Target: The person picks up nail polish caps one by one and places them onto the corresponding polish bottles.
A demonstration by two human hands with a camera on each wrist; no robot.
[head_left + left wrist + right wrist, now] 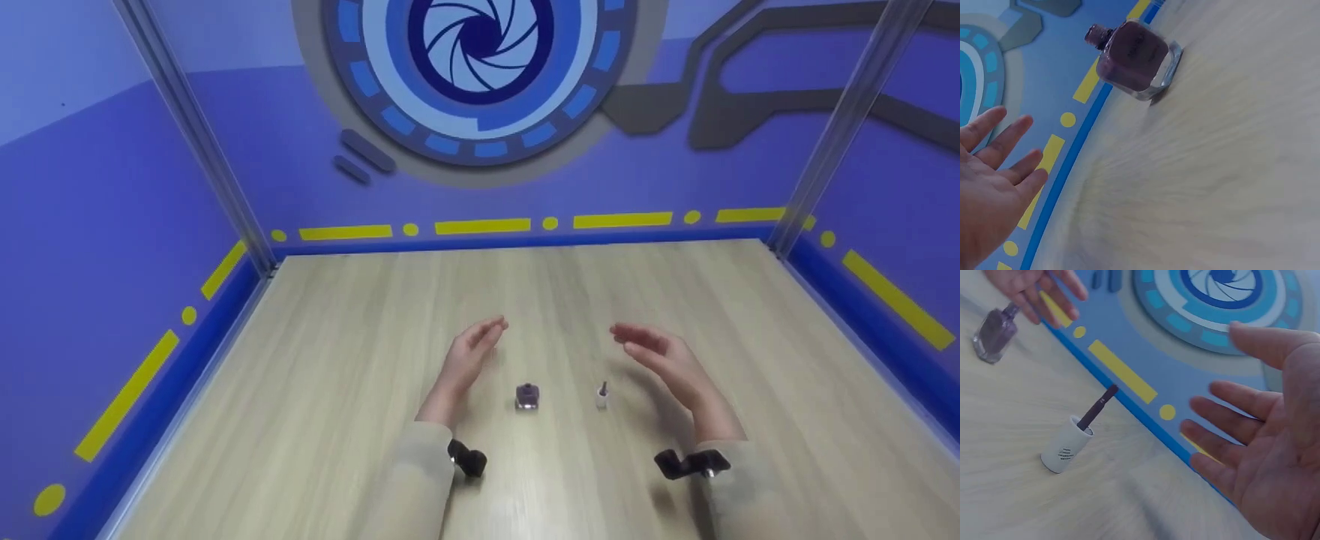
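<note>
An uncapped nail polish bottle (527, 397) of dark mauve polish stands upright on the table between the hands; its bare neck shows in the left wrist view (1134, 59). To its right the white nail polish cap (602, 397) stands on its top, its coated brush (1098, 408) pointing up. My left hand (466, 360) is held up left of the bottle, fingers extended and touching nothing. On the other side my right hand (667, 364) hovers beyond the cap, its fingers spread and relaxed, palm facing inward. Neither hand holds anything.
A light wood-grain table (337, 337) carries these things. Blue printed panels (480, 187) with yellow dashes enclose its back and sides, joined by metal corner posts (202, 142). Black wrist camera mounts (469, 459) sit on both sleeves.
</note>
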